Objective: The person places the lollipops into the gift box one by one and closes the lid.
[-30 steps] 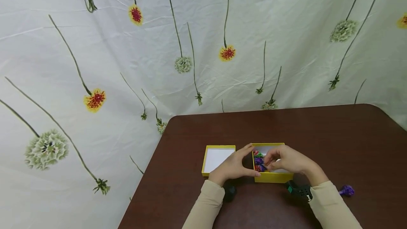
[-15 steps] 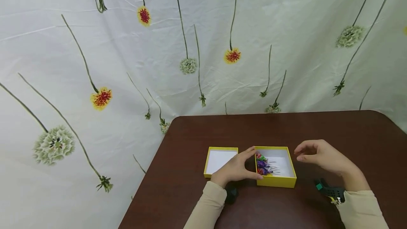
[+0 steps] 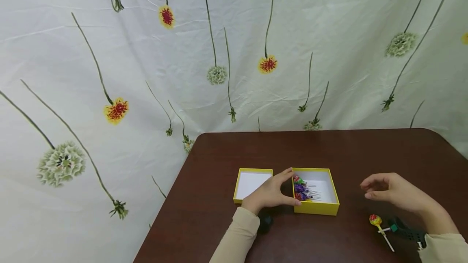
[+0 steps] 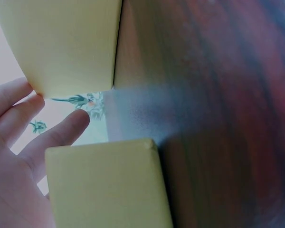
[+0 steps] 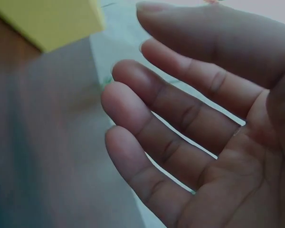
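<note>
My left hand [image 3: 268, 193] spans the left end of an open yellow box [image 3: 316, 209], thumb at the front corner and fingers at the back one. In the left wrist view, fingertips [image 4: 34, 97] touch the box's corner. Several wrapped lollipops [image 3: 301, 188] lie in the box's left part, white sticks pointing right. Off to the right of the box, my right hand [image 3: 396, 192] hovers over the table with loosely bent fingers and holds nothing; its palm shows in the right wrist view. Below it lies a red-and-yellow lollipop [image 3: 375, 220], crossed by another white stick partly hidden by the wrist strap.
The yellow box lid [image 3: 252, 184], white inside, lies just left of the box, partly behind my left hand. A dark brown table [image 3: 365, 149] carries everything. Behind it hangs a white cloth [image 3: 234, 52] printed with flowers.
My right hand has drawn out of the box and moved right, above the loose lollipop, which has come into view. My left hand has stayed at the box.
</note>
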Demonstrator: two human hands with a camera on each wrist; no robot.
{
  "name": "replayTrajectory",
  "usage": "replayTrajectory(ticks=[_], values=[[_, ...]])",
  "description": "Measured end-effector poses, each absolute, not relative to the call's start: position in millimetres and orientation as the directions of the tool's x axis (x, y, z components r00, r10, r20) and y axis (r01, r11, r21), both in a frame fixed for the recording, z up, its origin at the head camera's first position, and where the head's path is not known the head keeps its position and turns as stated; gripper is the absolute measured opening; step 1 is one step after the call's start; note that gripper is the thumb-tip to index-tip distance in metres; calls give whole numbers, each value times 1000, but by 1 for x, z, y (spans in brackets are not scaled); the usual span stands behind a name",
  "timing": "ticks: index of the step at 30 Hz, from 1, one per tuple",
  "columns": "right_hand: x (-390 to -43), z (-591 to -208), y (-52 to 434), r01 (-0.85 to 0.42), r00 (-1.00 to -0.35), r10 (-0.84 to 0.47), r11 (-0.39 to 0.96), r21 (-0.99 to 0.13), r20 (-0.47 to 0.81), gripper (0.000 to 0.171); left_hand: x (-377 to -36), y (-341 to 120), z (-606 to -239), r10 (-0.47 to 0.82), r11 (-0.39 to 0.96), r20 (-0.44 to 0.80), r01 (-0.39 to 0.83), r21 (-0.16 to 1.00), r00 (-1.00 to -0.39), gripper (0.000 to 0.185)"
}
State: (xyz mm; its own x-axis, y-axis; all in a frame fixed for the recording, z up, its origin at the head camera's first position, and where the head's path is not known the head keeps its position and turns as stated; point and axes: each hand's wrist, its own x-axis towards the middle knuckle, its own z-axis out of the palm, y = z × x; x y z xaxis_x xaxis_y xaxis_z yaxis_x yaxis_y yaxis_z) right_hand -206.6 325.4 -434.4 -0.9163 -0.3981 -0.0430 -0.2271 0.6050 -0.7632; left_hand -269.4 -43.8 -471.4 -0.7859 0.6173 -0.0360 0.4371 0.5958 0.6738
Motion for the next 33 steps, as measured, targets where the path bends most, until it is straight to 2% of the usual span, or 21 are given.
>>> replayTrajectory(ticks=[3,10,14,21,33], values=[[-203,-444,336,-220,-896,-439,569,-792,-66,29,-269,-44,-471,616,595,-33,437,674,-787,92],[-202,-466,349,-177,-790,-610,329,-927,-65,34,-269,-46,-469,607,599,-49,416,684,-793,92],[-199,-472,352,-141,-758,-648,279,-950,-78,35,-268,-46,-471,607,596,-52,412,690,-793,92],[-195,-473,351,-114,-782,-601,400,-909,-166,31,-268,-47,-472,610,589,-39,420,690,-791,91],[-190,-485,348,-182,-788,-606,403,-897,-112,22,-268,-44,-471,609,590,-46,414,694,-792,91]])
